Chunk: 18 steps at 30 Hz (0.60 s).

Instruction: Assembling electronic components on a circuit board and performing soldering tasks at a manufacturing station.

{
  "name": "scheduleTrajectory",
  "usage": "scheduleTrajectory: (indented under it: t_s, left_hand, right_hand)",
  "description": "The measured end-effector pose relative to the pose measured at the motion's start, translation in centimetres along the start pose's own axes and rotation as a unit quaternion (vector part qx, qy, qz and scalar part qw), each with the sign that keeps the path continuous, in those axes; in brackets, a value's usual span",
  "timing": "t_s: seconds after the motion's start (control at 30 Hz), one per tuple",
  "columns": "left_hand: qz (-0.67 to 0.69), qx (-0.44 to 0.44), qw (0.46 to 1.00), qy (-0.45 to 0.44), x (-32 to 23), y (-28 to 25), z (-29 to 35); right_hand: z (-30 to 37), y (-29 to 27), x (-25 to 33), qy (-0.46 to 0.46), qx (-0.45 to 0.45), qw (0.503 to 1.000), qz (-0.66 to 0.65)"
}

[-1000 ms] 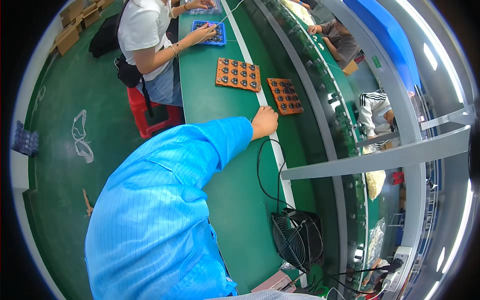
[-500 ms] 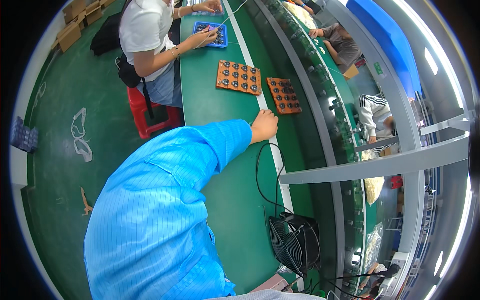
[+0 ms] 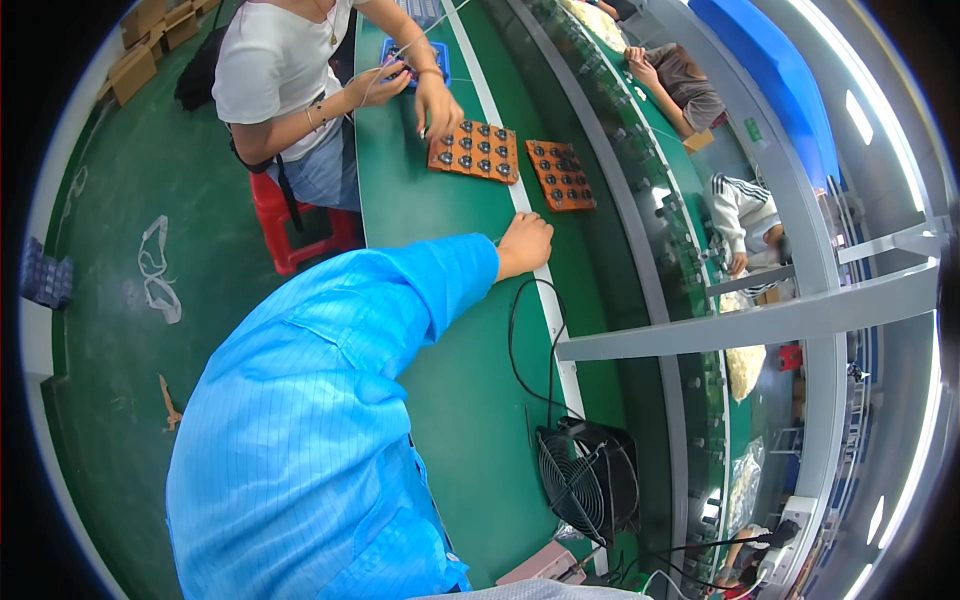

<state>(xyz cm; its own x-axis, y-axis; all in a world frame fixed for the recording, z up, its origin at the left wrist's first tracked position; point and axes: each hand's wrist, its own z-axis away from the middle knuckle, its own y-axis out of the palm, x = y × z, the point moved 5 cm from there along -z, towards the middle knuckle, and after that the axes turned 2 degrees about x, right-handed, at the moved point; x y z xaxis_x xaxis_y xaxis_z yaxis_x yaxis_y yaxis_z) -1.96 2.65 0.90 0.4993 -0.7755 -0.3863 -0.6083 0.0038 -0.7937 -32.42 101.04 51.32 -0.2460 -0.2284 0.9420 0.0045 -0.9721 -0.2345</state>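
Observation:
My left hand [image 3: 525, 243], at the end of a blue striped sleeve, rests on the white strip along the green workbench [image 3: 440, 225]. Its fingers are curled in, and nothing shows in them. Just beyond it lie two orange trays with rows of dark round parts: one tray [image 3: 474, 153] on the bench, the other tray [image 3: 560, 176] past the strip, nearest my knuckles. A co-worker in a white top has one hand [image 3: 436, 106] at the left edge of the bench tray. That person's other hand [image 3: 382, 84] holds something small by a blue tray [image 3: 440, 64]. My right hand is out of view.
A black fan [image 3: 588, 480] with a looped cable [image 3: 512, 335] stands on the near right of the bench. A grey metal beam [image 3: 700, 325] crosses at right. The co-worker sits on a red stool [image 3: 290, 225]. More people work across the line.
The co-worker has leaned in and brought one hand from the far end down to the orange tray's left edge. My left hand stays in place; the whole view has shifted slightly.

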Motion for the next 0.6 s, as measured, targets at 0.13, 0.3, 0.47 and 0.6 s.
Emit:
scheduleTrajectory:
  t_s: [0.13, 0.3, 0.47, 0.6]
  left_hand:
    - [0.225, 0.000, 0.973, -0.048, 0.3, -1.2, 1.6]
    - [0.265, 0.020, 0.964, 0.008, 0.6, -6.4, 8.5]
    - [0.219, 0.003, 0.975, -0.031, 4.8, -12.8, 12.3]
    - [0.105, -0.055, 0.978, -0.169, 10.3, -13.6, 12.8]
  right_hand:
    - [-0.1, 1.4, 1.3, -0.045, 0.217, 0.970, 0.102]
    - [-0.2, -0.4, 1.5, -0.013, -0.004, 0.991, 0.135]
    - [2.2, 2.2, 1.6, 0.030, -0.193, 0.953, 0.233]
    - [2.4, 5.9, 2.8, 0.025, -0.213, 0.907, 0.362]
